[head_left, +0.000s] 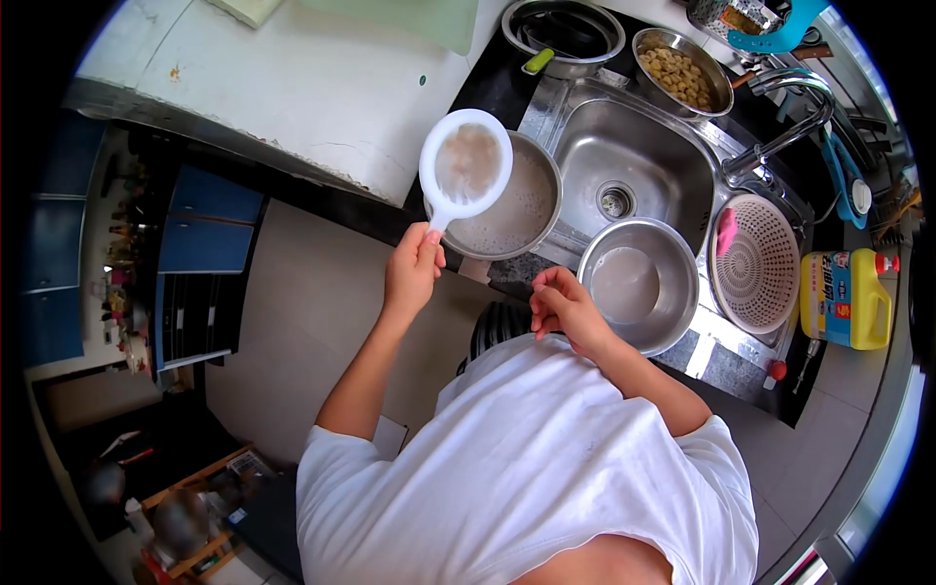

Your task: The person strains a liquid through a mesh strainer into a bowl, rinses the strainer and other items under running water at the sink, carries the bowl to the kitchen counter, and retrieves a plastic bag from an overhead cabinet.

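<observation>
On the dark kitchen counter [480, 93], left of the sink [624, 132], the left hand [414, 268] grips a white strainer [466, 164] partly over a steel bowl [552, 175], presumably catching drips; the right hand [565, 307], loosely curled, seemingly empty, hangs beside the steel basin [678, 283] at the sink's near edge.

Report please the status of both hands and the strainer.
Left hand grips strainer. Right hand loosely curled, apparently empty, near right bowl. Strainer holds brownish residue. No obstruction visible.
</observation>
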`<state>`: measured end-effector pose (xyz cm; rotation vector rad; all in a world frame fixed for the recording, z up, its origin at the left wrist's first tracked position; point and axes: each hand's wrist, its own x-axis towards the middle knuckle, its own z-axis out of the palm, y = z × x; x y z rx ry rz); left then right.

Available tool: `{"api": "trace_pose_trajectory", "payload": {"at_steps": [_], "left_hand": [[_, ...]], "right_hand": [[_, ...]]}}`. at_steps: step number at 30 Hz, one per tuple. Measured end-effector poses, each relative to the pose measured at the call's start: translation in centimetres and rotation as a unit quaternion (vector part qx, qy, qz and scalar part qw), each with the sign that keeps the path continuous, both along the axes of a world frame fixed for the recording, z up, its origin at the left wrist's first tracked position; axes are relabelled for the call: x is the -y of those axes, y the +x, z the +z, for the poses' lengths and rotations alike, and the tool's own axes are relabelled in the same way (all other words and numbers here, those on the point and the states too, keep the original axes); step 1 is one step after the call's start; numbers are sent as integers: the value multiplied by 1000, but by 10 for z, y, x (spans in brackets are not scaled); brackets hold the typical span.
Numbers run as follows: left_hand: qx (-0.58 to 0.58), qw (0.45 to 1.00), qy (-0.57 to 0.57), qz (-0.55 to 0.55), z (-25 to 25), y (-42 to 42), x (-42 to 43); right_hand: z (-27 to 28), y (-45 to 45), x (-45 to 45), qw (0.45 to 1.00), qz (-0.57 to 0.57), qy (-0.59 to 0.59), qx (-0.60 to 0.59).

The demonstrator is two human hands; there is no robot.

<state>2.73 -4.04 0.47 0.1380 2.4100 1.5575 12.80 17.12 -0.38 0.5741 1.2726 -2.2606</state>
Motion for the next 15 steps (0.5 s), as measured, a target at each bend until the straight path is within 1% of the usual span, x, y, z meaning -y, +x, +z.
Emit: {"api": "trace_pose_trajectory", "payload": {"at_steps": [3,6,8,13,14,15], "left_hand": [[38,995,80,45,-10,3,-5],[20,992,107,61,-21,7,-11],[39,989,125,63,-22,9,-14],[86,970,214,76,-28,10,-21],[87,970,215,77,-28,11,-23],[112,957,254,82,-28,11,-26]], "right_hand": [[0,0,0,1000,1,5,4],[-2,1,0,1000,3,8,2],[-2,1,-1,1000,3,9,2],[0,1,-1,1000,2,9,2],[1,0,-1,1000,1,14,5],[1,0,-1,1000,0,19,7]]}}
